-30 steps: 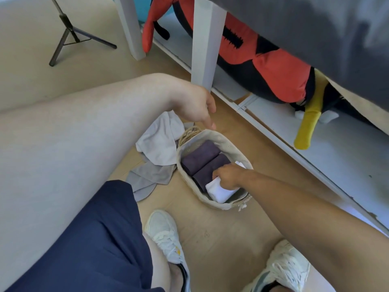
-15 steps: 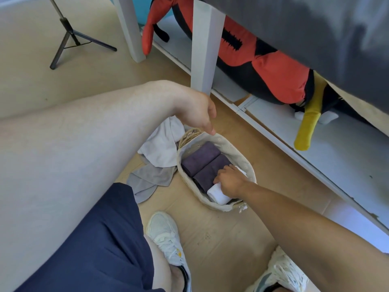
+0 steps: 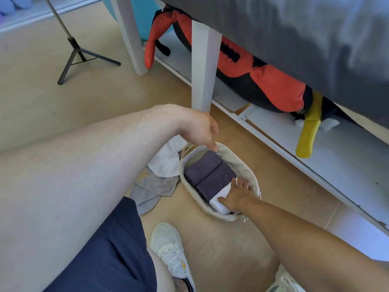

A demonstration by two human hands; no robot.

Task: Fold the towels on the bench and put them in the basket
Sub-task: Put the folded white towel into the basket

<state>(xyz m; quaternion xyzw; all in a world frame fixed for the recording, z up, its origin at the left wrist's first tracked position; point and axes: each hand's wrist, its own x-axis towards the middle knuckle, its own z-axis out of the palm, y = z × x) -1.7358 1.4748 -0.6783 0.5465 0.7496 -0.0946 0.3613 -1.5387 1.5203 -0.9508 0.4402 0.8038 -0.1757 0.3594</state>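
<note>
- My right hand (image 3: pixel 236 196) is down in the basket (image 3: pixel 250 175). My fingers are straight and spread a little. They press flat on the white towel (image 3: pixel 220 200).
- My thumb lies on top of the white towel, and my other fingers reach along its far side, next to the basket wall.
- My left hand (image 3: pixel 199 129) hangs over the far end of the basket. My fingers are loose and hold nothing. One finger points down, and its tip is right at the basket rim. I cannot tell if it touches.
- The basket is pale and oval. It sits on the tan floor (image 3: pixel 210 245), near the white bench leg (image 3: pixel 203 68).
- Three folded towels lie side by side in the basket. Two are dark purple towels (image 3: pixel 208 172), touching each other. The white one is at the near end, touching the second purple one.
- On the floor just left of the basket lie a white cloth (image 3: pixel 166 163) and a grey cloth (image 3: pixel 150 190). They are not folded. The white one lies partly on the grey one.
- My white shoe (image 3: pixel 170 249) is on the floor close to the basket.
- A red and black plush toy (image 3: pixel 263 79) lies on the low white shelf (image 3: pixel 336 157) under the bench.
- A black tripod (image 3: pixel 77 53) stands far off on the floor.
</note>
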